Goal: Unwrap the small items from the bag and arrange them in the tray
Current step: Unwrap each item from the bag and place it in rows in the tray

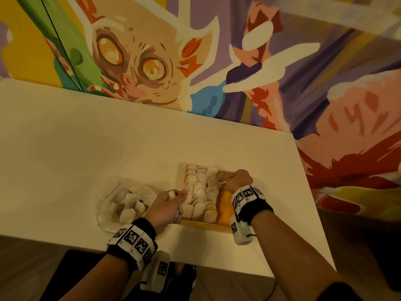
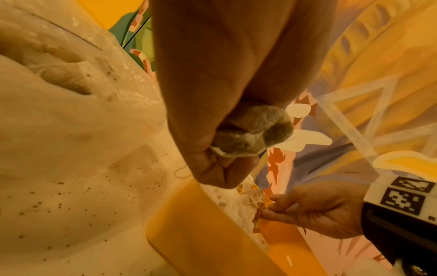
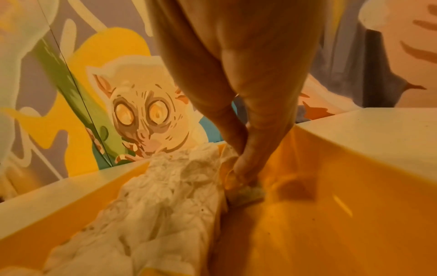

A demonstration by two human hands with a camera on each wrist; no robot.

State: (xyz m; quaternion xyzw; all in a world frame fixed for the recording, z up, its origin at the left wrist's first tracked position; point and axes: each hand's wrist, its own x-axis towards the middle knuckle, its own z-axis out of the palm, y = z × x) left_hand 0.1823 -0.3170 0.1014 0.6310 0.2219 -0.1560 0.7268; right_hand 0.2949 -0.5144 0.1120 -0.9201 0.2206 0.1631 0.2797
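Painted mural (image 1: 152,61) behind the white table (image 1: 86,148). Left of the left hand (image 1: 166,206) – clear bag (image 1: 124,205), still holding wrapped items. Left grip curled tight round a tea bag (image 2: 254,134), at the near-left edge of the yellow tray (image 1: 224,205). Right hand (image 1: 237,180) over the tray's far right, fingertips (image 3: 243,168) pinching another tea bag (image 3: 248,192) against the bare floor – rows of tea bags (image 1: 200,189) filling the tray to its left, running near to far.

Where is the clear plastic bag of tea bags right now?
In the head view the clear plastic bag lies on the white table, just left of the yellow tray, with the left hand between the two.
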